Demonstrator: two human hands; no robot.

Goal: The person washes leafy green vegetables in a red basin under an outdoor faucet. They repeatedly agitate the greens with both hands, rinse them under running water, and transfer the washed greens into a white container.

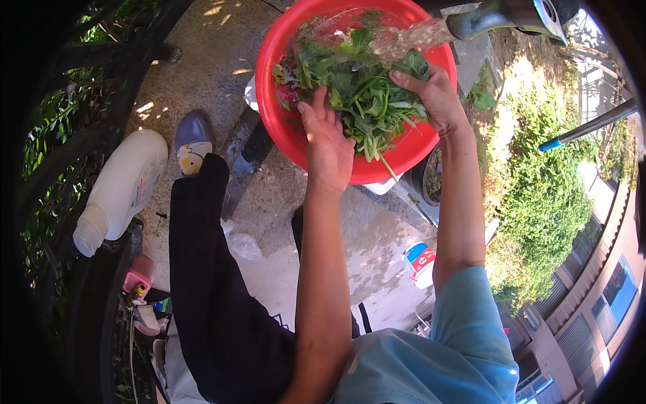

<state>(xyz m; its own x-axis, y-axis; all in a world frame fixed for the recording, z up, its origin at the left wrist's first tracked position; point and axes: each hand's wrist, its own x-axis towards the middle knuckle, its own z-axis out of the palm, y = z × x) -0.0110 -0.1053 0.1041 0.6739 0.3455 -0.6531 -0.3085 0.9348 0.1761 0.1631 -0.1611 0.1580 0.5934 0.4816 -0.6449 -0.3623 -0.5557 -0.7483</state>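
A round red plastic basin [273,108] holds water and a heap of leafy green vegetables [371,96]. Water pours from a metal spout [469,24] at the upper right onto the leaves. My left hand [328,146] is palm up at the near left side of the basin, fingers apart, its fingertips beside the greens. On the right, my right hand [436,98] grips a bunch of the greens, thumb on top, stems pointing down and towards me. Part of the greens lies under the water.
A white plastic bottle [128,177] lies at the left near a dark metal railing [101,53]. On the concrete ground stand a labelled white tub [420,262] and a crumpled clear plastic bag [244,246]. A blue-tipped metal pole [588,125] juts in from the right.
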